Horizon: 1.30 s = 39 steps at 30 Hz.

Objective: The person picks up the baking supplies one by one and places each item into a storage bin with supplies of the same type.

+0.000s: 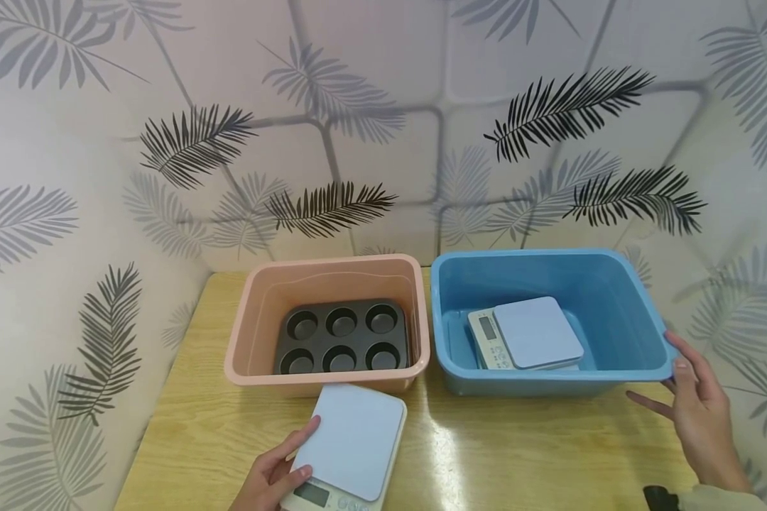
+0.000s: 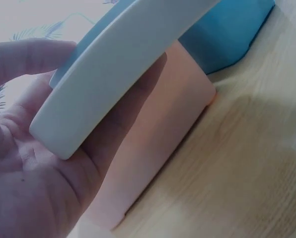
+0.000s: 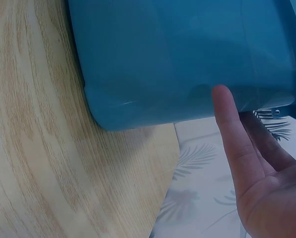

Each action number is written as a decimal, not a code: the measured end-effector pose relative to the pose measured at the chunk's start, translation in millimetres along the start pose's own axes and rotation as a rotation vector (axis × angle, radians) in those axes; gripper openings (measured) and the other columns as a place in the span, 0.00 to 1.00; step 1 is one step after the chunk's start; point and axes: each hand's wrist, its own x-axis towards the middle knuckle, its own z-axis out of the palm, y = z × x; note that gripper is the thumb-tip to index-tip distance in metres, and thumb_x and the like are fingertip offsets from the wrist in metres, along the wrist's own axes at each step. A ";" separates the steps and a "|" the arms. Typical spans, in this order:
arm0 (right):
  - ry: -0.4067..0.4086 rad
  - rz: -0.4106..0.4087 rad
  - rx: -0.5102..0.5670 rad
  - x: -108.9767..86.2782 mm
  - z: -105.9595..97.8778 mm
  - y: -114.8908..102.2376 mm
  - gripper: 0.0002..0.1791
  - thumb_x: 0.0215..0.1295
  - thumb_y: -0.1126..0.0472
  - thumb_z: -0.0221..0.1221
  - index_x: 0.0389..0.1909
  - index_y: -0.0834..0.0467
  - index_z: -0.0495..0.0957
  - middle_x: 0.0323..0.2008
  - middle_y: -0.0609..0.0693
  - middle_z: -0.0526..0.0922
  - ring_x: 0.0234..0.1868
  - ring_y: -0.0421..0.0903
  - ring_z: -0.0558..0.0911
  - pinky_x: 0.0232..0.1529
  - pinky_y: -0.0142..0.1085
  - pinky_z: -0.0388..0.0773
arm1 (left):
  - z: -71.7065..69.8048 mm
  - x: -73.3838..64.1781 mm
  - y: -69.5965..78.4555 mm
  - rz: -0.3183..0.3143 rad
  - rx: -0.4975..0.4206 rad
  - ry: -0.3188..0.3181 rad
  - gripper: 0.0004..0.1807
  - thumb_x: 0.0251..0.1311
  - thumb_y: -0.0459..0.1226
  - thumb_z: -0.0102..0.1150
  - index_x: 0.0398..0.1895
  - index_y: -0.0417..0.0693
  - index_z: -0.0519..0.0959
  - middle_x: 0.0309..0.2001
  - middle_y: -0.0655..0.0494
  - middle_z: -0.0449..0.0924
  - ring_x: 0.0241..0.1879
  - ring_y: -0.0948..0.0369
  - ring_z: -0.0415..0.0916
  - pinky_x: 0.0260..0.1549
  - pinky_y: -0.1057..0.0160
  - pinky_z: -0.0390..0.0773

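Observation:
My left hand [image 1: 278, 468] grips a white kitchen scale [image 1: 351, 443] by its left side, thumb on top and fingers underneath. In the left wrist view the scale [image 2: 103, 79] is raised off the table, just in front of the pink basin [image 1: 322, 381]. At the right, my right hand [image 1: 703, 404] holds the rim of the blue basin [image 1: 550, 375] at its front right corner. One finger extends below the rim along the outer wall, as the right wrist view shows. Inside the blue basin lies a second kitchen scale [image 1: 537, 333].
A dark muffin tin [image 1: 322, 349] lies in the pink basin. Both basins stand side by side on a wooden table [image 1: 185, 426], close to a leaf-patterned wall covering [image 1: 383, 163] at the back.

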 end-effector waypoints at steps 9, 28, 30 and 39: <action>-0.005 -0.036 0.012 1.2 0.3 0.7 0.31 0.89 0.50 0.45 0.87 0.46 0.60 0.82 0.48 0.63 0.57 0.21 0.81 0.35 0.32 0.91 | 6.2 2.7 9.0 0.026 0.105 -0.028 0.34 0.80 0.26 0.51 0.86 0.35 0.56 0.77 0.84 0.70 0.71 0.76 0.73 0.70 0.70 0.77; 0.018 -0.080 0.003 5.3 -0.2 -1.3 0.30 0.89 0.52 0.47 0.86 0.50 0.62 0.64 0.34 0.77 0.54 0.23 0.85 0.40 0.24 0.89 | 14.0 12.7 31.0 0.038 0.271 -0.091 0.31 0.80 0.28 0.52 0.83 0.35 0.65 0.78 0.80 0.70 0.75 0.79 0.67 0.71 0.78 0.70; 0.012 -0.078 -0.003 5.1 -0.8 -2.1 0.30 0.89 0.52 0.47 0.86 0.50 0.62 0.64 0.34 0.76 0.54 0.23 0.84 0.41 0.23 0.88 | 14.4 14.9 32.6 0.060 0.287 -0.097 0.30 0.80 0.27 0.52 0.83 0.33 0.65 0.78 0.80 0.70 0.76 0.80 0.67 0.71 0.78 0.70; 0.010 -0.056 0.026 5.0 -2.9 0.0 0.29 0.89 0.53 0.47 0.86 0.49 0.63 0.65 0.35 0.75 0.54 0.23 0.84 0.41 0.24 0.89 | 19.7 30.3 49.4 0.139 0.326 -0.084 0.31 0.79 0.27 0.53 0.83 0.38 0.66 0.79 0.72 0.72 0.72 0.74 0.73 0.69 0.74 0.76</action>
